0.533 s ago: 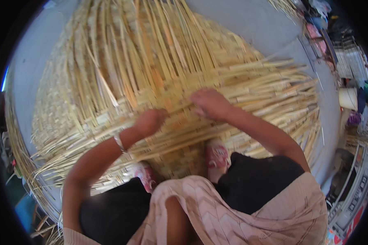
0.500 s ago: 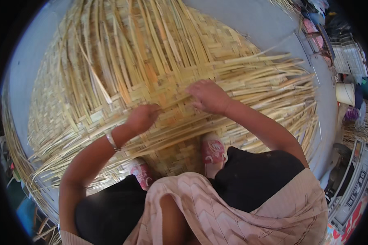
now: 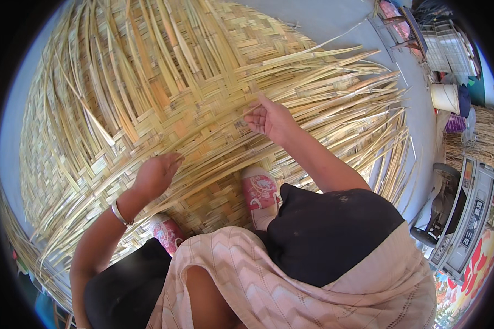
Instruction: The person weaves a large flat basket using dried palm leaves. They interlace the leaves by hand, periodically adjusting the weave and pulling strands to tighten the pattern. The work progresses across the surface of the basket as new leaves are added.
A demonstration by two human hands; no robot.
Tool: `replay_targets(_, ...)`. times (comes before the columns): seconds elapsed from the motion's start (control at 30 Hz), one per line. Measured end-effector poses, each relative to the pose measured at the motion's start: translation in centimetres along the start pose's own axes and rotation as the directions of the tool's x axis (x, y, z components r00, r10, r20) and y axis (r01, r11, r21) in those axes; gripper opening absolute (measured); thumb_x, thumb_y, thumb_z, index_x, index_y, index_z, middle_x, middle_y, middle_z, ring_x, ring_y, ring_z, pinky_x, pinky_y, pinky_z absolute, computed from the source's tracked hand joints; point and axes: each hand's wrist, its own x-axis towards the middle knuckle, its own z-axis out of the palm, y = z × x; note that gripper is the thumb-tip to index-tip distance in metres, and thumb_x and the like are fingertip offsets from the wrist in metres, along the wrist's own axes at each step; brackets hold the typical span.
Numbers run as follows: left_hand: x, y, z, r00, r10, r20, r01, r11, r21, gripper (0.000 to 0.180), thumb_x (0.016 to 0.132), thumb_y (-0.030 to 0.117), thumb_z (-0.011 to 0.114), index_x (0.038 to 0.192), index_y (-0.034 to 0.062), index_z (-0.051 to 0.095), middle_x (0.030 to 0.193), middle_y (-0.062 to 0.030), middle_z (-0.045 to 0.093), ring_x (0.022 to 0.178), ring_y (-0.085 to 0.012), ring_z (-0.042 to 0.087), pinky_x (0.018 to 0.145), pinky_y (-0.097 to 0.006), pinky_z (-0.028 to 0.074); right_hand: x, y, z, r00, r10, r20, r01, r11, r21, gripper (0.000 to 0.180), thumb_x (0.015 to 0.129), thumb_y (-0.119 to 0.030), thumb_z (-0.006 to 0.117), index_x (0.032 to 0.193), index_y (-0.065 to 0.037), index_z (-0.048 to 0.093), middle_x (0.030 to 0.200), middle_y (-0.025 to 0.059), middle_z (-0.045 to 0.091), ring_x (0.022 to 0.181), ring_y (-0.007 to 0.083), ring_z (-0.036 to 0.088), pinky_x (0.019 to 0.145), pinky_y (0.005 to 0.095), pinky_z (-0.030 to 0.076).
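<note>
A large woven mat [image 3: 208, 203] of flat, straw-coloured reed strips spreads on the ground under me. Both my hands are low over its middle. My left hand [image 3: 155, 176], with a bangle on the wrist, has its fingers closed at the near-left end of a long reed strip [image 3: 214, 133]. Farther right, my right hand [image 3: 270, 119] pinches the strip between thumb and curled fingers. The strip runs slantwise between the hands, close to the weave. Loose strip ends [image 3: 148, 60] fan out over the far part, and more loose strips [image 3: 346, 118] lie to the right.
My feet in red patterned shoes [image 3: 260, 189] stand on the mat's near part. Grey floor [image 3: 335, 22] borders it. On the right are a pale bucket [image 3: 444, 98], a wire crate [image 3: 450, 49], a small vehicle [image 3: 466, 214] and a dry stalk pile [image 3: 480, 131].
My hands have moved apart slightly; the left shifted left and nearer. The right hand has turned, showing its curled fingers. The whole view has shifted, so the mat appears farther left.
</note>
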Motion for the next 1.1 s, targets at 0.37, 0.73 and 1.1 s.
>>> replay_targets(0.37, 2.5, 1.3, -1.3, 0.977, 0.092, -0.195, -0.043, 0.969, 0.244, 0.045, 0.084, 0.029, 0.066, 0.121, 0.0054, 0.054, 0.118, -0.0164, 0.056, 0.114, -0.0359, 0.050, 0.097, -0.045, 0.041, 2.1, -0.5, 0.0, 0.961, -0.124, -0.247, 0.116, 0.992, -0.044, 0.024, 0.092, -0.032, 0.063, 0.085, -0.009, 0.058, 0.071, 0.0029, 0.063, 0.056, 0.0104, 0.060, 0.050, 0.0259, 0.049)
replay_targets(0.73, 4.6, 0.2, -1.8, 0.972, -0.131, 0.195, 0.202, 0.891, -0.406, 0.035, 0.097, 0.033, 0.053, 0.092, -0.0009, 0.062, 0.077, -0.0082, 0.064, 0.072, -0.0160, 0.060, 0.071, -0.030, 0.048, -0.5, -2.7, 0.9, 0.937, -0.219, -0.272, 0.257, 0.960, 0.113, 0.028, 0.085, -0.026, 0.073, 0.081, -0.009, 0.051, 0.064, 0.0002, 0.054, 0.048, 0.0083, 0.049, 0.042, 0.0229, 0.043)
replay_targets(1.1, 3.9, 3.2, -4.9, 0.886, -0.198, 0.418, 0.435, 0.663, -0.608, 0.017, 0.093, 0.019, 0.059, 0.090, 0.0031, 0.063, 0.070, -0.0024, 0.063, 0.060, -0.0087, 0.060, 0.051, -0.022, 0.045, 0.0, -3.7, 1.0, 0.942, -0.213, -0.260, 0.254, 0.958, 0.135, 0.028, 0.086, -0.030, 0.072, 0.083, -0.011, 0.051, 0.068, 0.0001, 0.055, 0.049, 0.0095, 0.050, 0.045, 0.0256, 0.046)
